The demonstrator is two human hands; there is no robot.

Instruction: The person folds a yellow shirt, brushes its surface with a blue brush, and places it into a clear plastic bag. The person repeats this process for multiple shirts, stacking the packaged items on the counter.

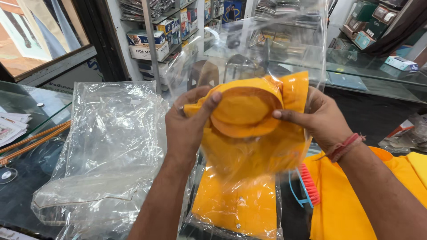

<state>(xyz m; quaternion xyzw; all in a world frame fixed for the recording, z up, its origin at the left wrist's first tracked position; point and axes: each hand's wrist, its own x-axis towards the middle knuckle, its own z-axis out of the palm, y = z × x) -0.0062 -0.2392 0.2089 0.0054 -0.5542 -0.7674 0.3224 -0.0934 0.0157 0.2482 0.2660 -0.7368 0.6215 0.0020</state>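
A folded yellow shirt (249,129) hangs upright in front of me, partly inside a clear plastic bag (267,49) whose open top stands above it. My left hand (189,122) grips the collar end on the left, thumb pressed on the round collar. My right hand (318,118) holds the right side, thumb on the collar rim; a red thread band is on its wrist. The shirt's lower part (235,204) with small buttons lies inside the plastic near the counter.
A heap of empty clear plastic bags (106,151) lies on the glass counter (26,102) at left. More yellow cloth (351,209) and a red-bristled brush (308,184) sit at right. Shelves with boxes (147,42) stand behind, papers (11,126) at far left.
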